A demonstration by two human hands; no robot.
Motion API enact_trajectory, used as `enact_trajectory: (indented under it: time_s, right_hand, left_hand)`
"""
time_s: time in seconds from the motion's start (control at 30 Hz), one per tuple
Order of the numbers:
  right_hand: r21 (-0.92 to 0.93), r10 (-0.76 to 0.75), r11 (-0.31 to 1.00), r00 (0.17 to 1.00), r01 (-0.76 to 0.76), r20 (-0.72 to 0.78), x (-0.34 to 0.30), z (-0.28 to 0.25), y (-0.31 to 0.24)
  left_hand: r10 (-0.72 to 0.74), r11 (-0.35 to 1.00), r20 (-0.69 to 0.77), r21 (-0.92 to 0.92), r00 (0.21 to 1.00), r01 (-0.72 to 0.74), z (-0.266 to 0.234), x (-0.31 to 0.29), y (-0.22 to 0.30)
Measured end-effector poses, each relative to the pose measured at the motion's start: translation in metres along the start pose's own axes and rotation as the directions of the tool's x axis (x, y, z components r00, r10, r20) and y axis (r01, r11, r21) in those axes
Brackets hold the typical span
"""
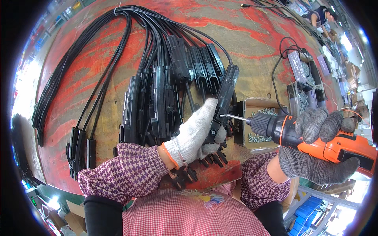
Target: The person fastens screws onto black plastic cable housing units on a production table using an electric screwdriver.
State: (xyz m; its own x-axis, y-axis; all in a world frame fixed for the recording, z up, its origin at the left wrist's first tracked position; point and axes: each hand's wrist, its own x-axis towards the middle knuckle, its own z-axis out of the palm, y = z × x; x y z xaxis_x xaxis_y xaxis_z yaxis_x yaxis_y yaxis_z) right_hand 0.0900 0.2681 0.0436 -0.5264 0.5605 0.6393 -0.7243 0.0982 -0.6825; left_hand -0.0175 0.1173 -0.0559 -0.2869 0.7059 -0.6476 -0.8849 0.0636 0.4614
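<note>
My left hand, in a white knit glove with an orange cuff, is closed around a long black plastic housing with a cable running from its far end. My right hand, in a dark grey glove, grips an orange and black power screwdriver lying sideways. Its thin metal bit points left, and the tip meets the housing's side just beyond my left thumb. Whether a screw sits at the tip is too small to tell. Several similar black housings lie to the left of my left hand.
A cardboard box of small screws stands under the screwdriver. Farther right are more open boxes of metal parts and a black cord. A tied bundle of black cables arches across the worn red table. Another person is at the far right.
</note>
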Motion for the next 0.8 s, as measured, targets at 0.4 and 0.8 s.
enact_trajectory:
  time_s: [0.4, 0.8]
  right_hand:
    - [-0.107, 0.028, 0.994, 0.999, -0.024, 0.044, 0.006, -0.007, -0.005]
    - [-0.056, 0.073, 0.997, 0.969, -0.062, 0.234, 0.027, 0.018, 0.011]
  left_hand:
    - [0.019, 1.0, 0.038, 0.009, 0.999, -0.019, 0.001, 0.001, 0.001]
    - [0.03, 0.998, 0.076, 0.049, 0.997, -0.033, -0.003, 0.002, -0.002]
